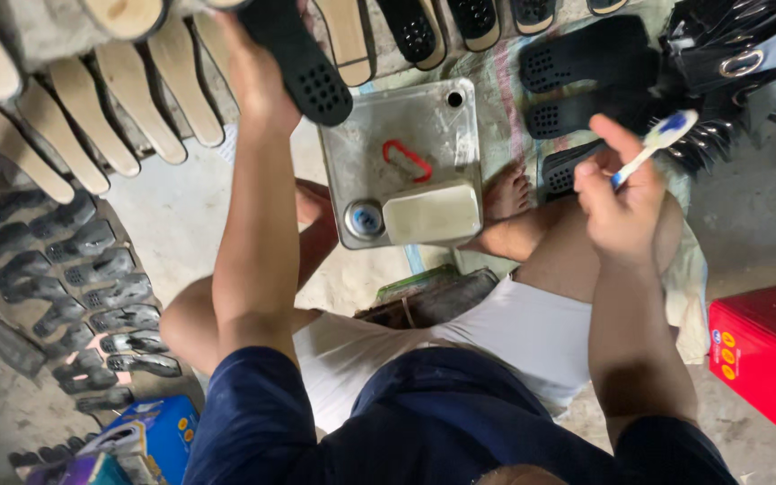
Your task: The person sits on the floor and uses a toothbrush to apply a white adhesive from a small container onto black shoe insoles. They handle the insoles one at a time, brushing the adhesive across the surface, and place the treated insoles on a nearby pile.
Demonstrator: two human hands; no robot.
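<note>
My left hand (258, 76) is raised at the upper left and grips a black shoe sole (303, 63) with a perforated heel patch. My right hand (617, 202) holds a white toothbrush (662, 139) with a blue head, pointing up and right. Between my knees lies a square metal tin (406, 121) with a red handle, a round cap and a pale block resting on it. I sit on the floor in white shorts, bare foot (505, 193) beside the tin.
Tan insoles (92, 108) fan out at the upper left. Rows of black soles (92, 296) line the left floor, and more black soles (586, 63) lie at the top right next to black straps (738, 54). A red box (770, 355) sits right, a blue box (154, 436) lower left.
</note>
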